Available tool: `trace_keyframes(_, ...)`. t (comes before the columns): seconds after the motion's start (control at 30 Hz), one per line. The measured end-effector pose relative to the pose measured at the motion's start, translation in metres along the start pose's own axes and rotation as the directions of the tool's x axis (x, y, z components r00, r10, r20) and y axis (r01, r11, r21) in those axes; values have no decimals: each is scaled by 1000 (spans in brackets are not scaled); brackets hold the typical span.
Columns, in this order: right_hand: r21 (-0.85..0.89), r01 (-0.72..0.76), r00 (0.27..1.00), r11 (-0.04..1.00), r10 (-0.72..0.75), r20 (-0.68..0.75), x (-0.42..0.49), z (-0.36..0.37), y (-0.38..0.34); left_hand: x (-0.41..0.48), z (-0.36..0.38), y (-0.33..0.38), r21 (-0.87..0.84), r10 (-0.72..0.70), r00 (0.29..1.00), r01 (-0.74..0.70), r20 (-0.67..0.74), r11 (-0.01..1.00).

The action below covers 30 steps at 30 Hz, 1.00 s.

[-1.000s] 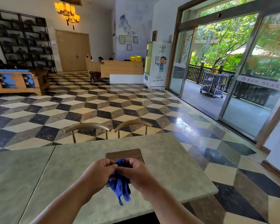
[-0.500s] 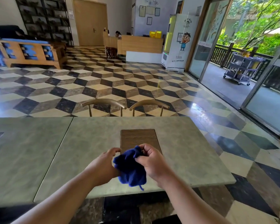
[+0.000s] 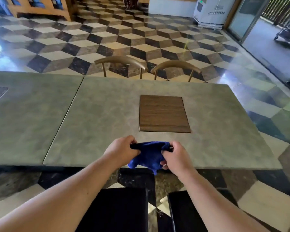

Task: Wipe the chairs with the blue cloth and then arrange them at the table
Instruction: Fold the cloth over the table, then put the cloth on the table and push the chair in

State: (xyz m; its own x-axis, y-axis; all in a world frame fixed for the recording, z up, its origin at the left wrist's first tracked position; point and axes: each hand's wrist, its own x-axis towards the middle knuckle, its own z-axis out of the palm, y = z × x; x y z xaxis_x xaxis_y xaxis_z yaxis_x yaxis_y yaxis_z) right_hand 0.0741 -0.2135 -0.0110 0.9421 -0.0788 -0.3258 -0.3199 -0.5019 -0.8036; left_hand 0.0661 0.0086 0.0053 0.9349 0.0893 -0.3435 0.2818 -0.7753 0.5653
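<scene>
While the blue cloth [image 3: 148, 154] had been a tight wad between two close-set hands half a second before, it was now drawn out sideways, with its top edge stretched between them and the rest sagging below. The left hand [image 3: 122, 149] pinched one end and the right hand [image 3: 173, 158] the other. Each grip was closed on fabric, and the hands were farther apart than before. The cloth hung over the near edge of the worktop [image 3: 99, 114], just short of the wooden panel [image 3: 163, 113] set into the top.

The view had also dipped, so less of the room showed. The two chairs [image 3: 120, 60] stood side by side at the far edge, only their curved backs showing, well apart from the hands and untouched.

Judging by this, the cloth was being opened out for wiping. No chair had been wiped yet, so the task was barely begun, and the person would have to go round the worktop to reach the chairs.
</scene>
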Motion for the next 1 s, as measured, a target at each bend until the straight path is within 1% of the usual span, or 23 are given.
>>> trace_keyframes(0.07, 50, -104, 994, 993, 103, 23, 14, 17, 16, 18, 21, -13, 1, -36, 999, 36, 15, 999)
trace_keyframes(0.17, 104, -211, 977, 972, 210, 27, 37, 41, 37, 42, 50, -31, 3, -81, 996, 81, 29, 997)
trace_keyframes(0.23, 169, -248, 968, 954, 253, -7, 49, 55, 47, 55, 67, -40, -27, -124, 992, 124, 22, 992)
trace_keyframes(0.27, 155, -238, 968, 959, 248, -45, 54, 61, 52, 59, 74, -43, -50, -142, 990, 142, 6, 989)
trace_keyframes(0.33, 54, -165, 981, 985, 169, -96, 58, 73, 61, 63, 88, -49, -102, -155, 987, 150, -42, 983)
trace_keyframes(0.4, -42, -16, 998, 999, 13, -53, 54, 82, 67, 60, 98, -55, -113, -124, 991, 118, -55, 987)
trace_keyframes(0.43, -111, 85, 996, 990, -86, -3, 49, 85, 71, 56, 102, -58, -78, -87, 996, 84, -36, 993)
trace_keyframes(0.47, -202, 193, 981, 960, -183, 69, 44, 87, 75, 52, 105, -62, -17, -39, 999, 39, -8, 999)
trace_keyframes(0.5, -312, 296, 953, 903, -257, 160, 40, 89, 80, 49, 108, -65, 61, 7, 1000, -9, 25, 998)
trace_keyframes(0.53, -423, 383, 919, 821, -295, 261, 36, 92, 85, 46, 109, -68, 137, 45, 997, -52, 59, 989)
trace_keyframes(0.57, -523, 443, 891, 728, -291, 349, 32, 94, 90, 43, 108, -69, 204, 66, 994, -84, 92, 975)
trace_keyframes(0.6, -594, 473, 875, 651, -266, 405, 29, 96, 93, 41, 107, -69, 257, 72, 989, -103, 127, 961)
trace_keyframes(0.63, -634, 480, 871, 606, -242, 429, 28, 98, 94, 40, 105, -68, 297, 72, 984, -118, 161, 948)
trace_keyframes(0.67, -654, 475, 873, 589, -225, 432, 26, 100, 93, 38, 102, -67, 324, 72, 978, -133, 193, 937)
trace_keyframes(0.77, -670, 459, 880, 583, -198, 431, 24, 102, 86, 33, 96, -64, 366, 71, 966, -162, 248, 916)
trace_keyframes(0.87, -667, 481, 869, 569, -209, 449, 10, 100, 83, 16, 90, -71, 365, 65, 968, -153, 243, 919)
trace_keyframes(1.0, -609, 546, 825, 575, -245, 509, -38, 102, 90, -37, 87, -97, 354, 43, 973, -125, 228, 927)
